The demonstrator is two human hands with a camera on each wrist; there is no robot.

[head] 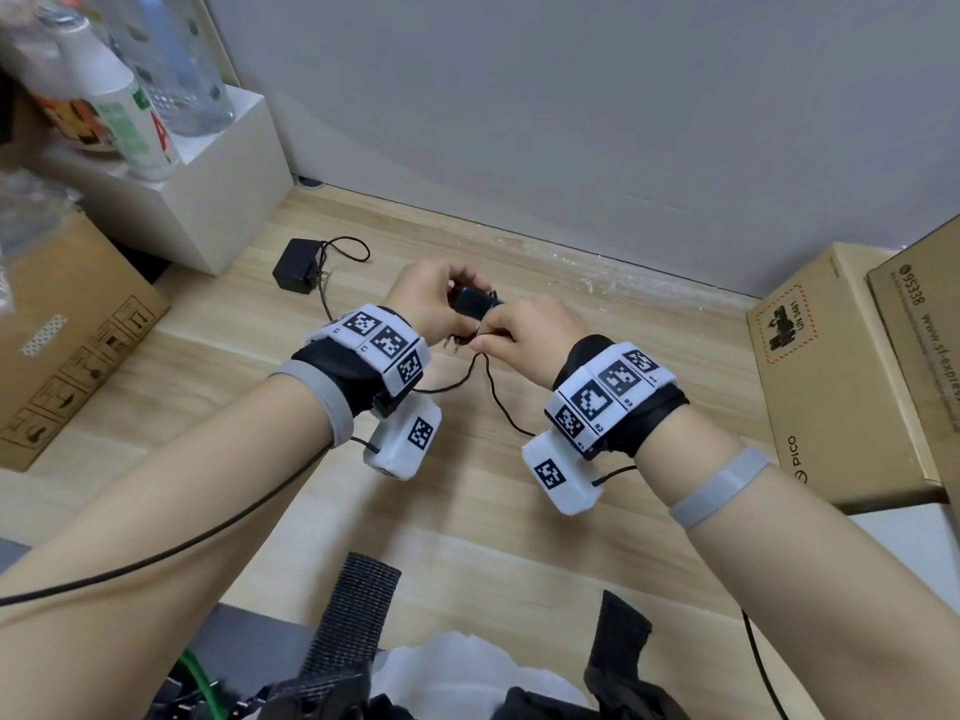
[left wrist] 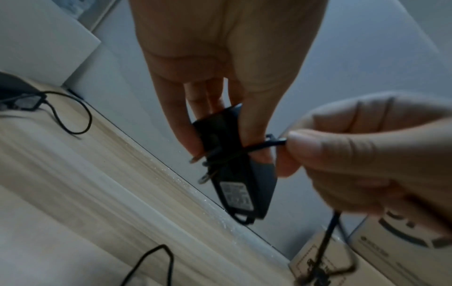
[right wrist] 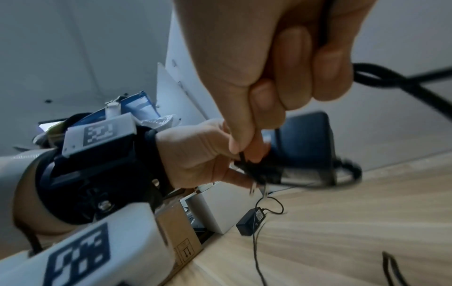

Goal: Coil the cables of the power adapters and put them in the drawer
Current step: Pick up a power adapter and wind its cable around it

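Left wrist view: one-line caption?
Left hand grips a black power adapter while the right hand pinches its cable.

Matt black plastic adapter with bare metal prongs, pale matt wood-grain floor, brown cardboard boxes, smooth white cabinet

A pale grey wall rises at the far side of a light wood-grain floor. A white cabinet stands far left; cardboard boxes flank both sides.
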